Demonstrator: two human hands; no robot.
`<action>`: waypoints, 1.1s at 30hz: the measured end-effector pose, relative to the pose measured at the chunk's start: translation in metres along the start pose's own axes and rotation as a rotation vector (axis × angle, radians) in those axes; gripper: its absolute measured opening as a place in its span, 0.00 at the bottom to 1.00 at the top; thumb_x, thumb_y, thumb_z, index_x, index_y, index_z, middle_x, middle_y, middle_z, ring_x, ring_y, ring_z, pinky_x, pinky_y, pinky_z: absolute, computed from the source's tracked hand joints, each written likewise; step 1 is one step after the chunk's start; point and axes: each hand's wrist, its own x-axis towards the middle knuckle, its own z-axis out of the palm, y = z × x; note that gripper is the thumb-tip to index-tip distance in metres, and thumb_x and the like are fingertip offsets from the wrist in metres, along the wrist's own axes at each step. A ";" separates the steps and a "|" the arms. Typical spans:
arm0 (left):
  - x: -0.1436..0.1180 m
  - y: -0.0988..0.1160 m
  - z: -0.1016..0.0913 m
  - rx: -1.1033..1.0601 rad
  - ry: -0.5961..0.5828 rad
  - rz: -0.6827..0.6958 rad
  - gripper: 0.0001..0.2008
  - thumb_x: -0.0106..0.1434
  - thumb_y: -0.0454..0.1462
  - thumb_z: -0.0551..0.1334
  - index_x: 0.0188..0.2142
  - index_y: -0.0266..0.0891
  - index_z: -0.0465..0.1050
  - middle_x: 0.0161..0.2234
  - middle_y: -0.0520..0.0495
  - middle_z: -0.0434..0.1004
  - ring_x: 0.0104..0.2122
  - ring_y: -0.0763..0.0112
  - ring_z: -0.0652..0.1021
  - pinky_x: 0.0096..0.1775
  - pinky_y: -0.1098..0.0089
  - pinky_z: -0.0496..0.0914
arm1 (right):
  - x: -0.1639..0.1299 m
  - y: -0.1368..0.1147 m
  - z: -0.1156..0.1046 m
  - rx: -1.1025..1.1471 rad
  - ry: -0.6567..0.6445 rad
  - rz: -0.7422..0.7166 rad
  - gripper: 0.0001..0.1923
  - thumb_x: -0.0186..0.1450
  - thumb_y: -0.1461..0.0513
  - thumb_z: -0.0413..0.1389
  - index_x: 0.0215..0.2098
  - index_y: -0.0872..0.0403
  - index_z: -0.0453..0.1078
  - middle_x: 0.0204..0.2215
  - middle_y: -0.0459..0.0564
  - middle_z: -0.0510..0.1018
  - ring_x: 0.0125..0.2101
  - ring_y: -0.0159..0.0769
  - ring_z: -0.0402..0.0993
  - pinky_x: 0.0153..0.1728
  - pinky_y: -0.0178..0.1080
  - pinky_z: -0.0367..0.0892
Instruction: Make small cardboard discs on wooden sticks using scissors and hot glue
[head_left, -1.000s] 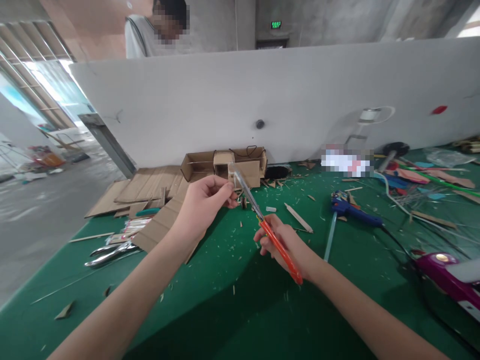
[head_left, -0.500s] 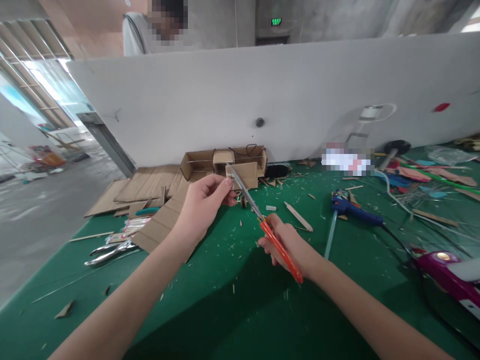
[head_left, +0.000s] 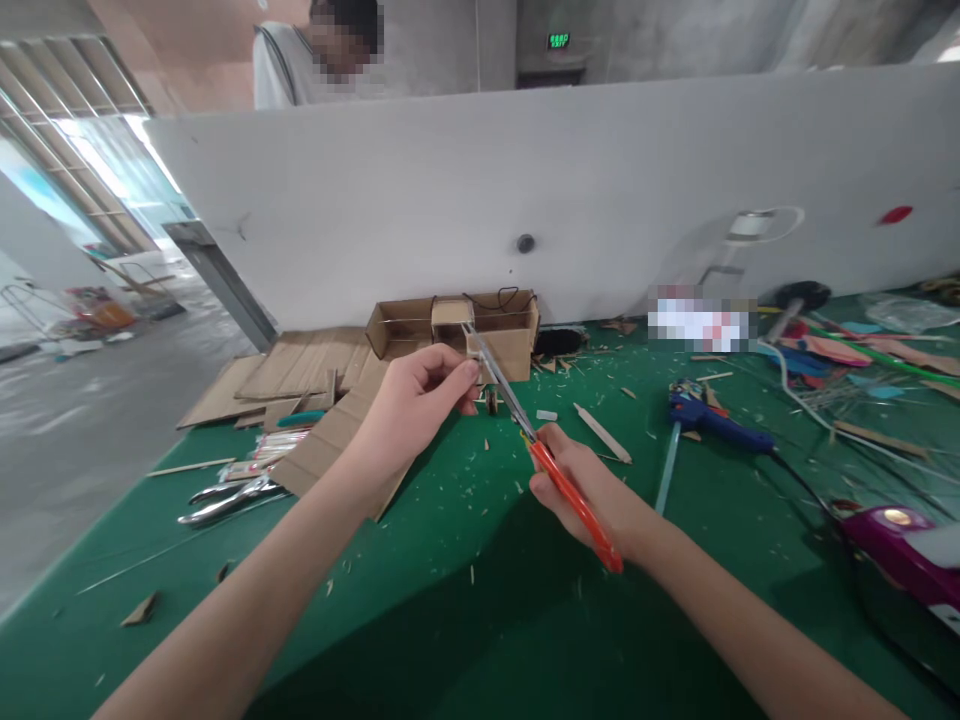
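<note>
Left hand [head_left: 411, 400]: raised above the green table [head_left: 465, 600], toward its far edge; thumb and forefinger pressed together, pinching a small cardboard piece [head_left: 480, 362], the other fingers curled under.

Right hand [head_left: 592, 490]: just right of the left, a little nearer the near edge; fingers wrapped tight around the orange handles of the scissors [head_left: 551, 470].

Scissors: held slanting up and away, metal blades meeting the cardboard piece at the left fingertips; whether the blades are parted or shut cannot be told.

Cardboard piece: held in the air in front of a cardboard box model [head_left: 454, 325] that stands at the far edge against a white partition [head_left: 525, 180].

Flat corrugated cardboard sheets [head_left: 300, 365]: on the table's far left corner, beside the box model.

Metal pliers [head_left: 225, 495]: near the left edge, on the table.

Blue glue gun [head_left: 716, 418]: right of the hands, a clear glue stick [head_left: 664, 470] sticking out toward the near edge.

Purple tool [head_left: 900, 560]: at the right edge.

Wooden stick [head_left: 602, 433]: lying between the right hand and the glue gun.

Scraps and shavings: strewn over the table.

Another person [head_left: 315, 60]: behind the partition, far left.
</note>
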 end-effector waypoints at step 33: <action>0.000 0.000 0.002 -0.175 0.015 -0.087 0.09 0.60 0.41 0.60 0.30 0.37 0.68 0.26 0.48 0.74 0.26 0.73 0.76 0.31 0.71 0.74 | 0.002 0.009 0.004 -0.090 0.068 0.050 0.16 0.65 0.50 0.46 0.27 0.52 0.56 0.22 0.45 0.66 0.20 0.31 0.62 0.22 0.36 0.58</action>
